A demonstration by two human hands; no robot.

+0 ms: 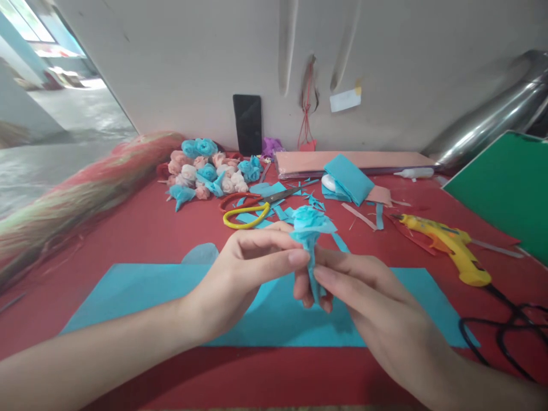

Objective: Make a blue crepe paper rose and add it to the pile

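A blue crepe-paper flower (311, 222) with a narrow twisted stem is held upright in front of me. My left hand (257, 268) pinches it just below the bloom, thumb and fingers closed on the paper. Lower on the stem, my right hand (359, 285) has its thumb and fingers closed on it too. Both hands are over a long blue paper sheet (141, 291) lying flat on the red table (171, 371). Behind the flower lie scissors (252, 208) with one red and one yellow handle, among blue paper scraps.
Finished paper flowers (208, 171) are piled at the back left. A phone (248, 124) leans on the wall. Folded blue paper (349, 178) lies behind the hands. A yellow glue gun (454, 248) with a black cable is at the right, near a green board (505, 188).
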